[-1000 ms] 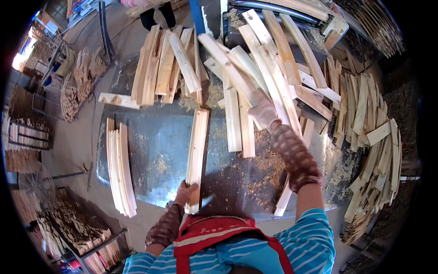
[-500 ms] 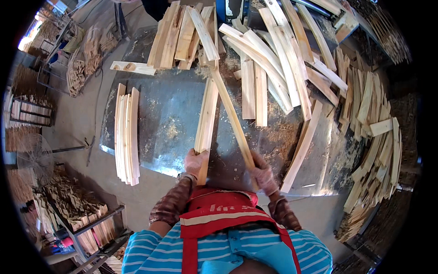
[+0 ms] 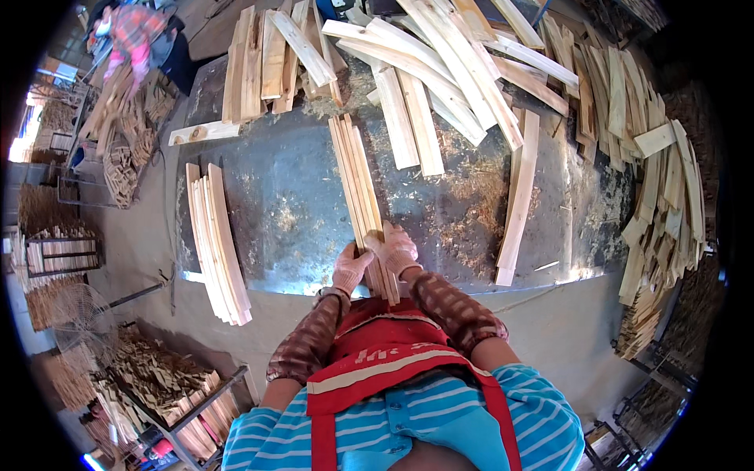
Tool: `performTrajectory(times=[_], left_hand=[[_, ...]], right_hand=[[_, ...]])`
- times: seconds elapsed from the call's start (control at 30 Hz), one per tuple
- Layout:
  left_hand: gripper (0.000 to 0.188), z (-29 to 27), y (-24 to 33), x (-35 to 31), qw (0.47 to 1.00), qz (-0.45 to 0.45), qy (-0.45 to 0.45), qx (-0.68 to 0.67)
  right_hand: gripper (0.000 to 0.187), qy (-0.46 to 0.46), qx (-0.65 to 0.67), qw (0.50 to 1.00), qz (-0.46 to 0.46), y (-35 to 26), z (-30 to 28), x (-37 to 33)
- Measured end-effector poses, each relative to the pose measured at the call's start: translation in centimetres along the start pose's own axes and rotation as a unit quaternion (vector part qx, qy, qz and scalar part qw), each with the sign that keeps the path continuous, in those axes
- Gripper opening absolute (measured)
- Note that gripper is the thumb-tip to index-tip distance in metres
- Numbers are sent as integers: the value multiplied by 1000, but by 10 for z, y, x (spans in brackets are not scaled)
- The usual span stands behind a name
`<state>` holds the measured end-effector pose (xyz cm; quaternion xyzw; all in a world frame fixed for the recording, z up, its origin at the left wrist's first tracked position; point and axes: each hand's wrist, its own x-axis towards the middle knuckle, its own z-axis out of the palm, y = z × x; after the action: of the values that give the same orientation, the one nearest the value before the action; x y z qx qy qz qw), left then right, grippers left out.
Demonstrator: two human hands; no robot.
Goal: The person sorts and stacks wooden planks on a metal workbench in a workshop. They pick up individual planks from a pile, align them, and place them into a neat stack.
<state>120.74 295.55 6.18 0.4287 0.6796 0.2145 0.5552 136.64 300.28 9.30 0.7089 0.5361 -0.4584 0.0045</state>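
Note:
Both gloved hands close around a narrow bundle of wooden strips [image 3: 357, 177] at the table's near edge, its near end by my red apron. My left hand [image 3: 350, 268] grips the bundle from its left side. Just above and to the right, my right hand [image 3: 396, 250] wraps the same strips from the right. The strips lie side by side, running away from me over the dark metal table [image 3: 283, 196]. To the left sits a separate stack of curved strips [image 3: 210, 243], and to the right a pair of boards [image 3: 518, 196].
Loose boards [image 3: 440, 71] pile across the table's far side, with more planks [image 3: 271, 59] at far left. One short board [image 3: 204, 133] lies at the left edge. Stacked wood [image 3: 656, 188] stands right, a fan [image 3: 82, 318] left. A person [image 3: 141, 39] handles wood at far left.
My right hand has swung its strip left against the strips in my left hand, making one bundle. The view has shifted, and a person has come into sight at far left.

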Motion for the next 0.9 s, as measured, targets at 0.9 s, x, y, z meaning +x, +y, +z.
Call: performTrajectory(times=[0.9], left_hand=[[40,137,57,32,988,119,11,102]], right_hand=[[49,55,189,980,-25,220,-215,-191]])
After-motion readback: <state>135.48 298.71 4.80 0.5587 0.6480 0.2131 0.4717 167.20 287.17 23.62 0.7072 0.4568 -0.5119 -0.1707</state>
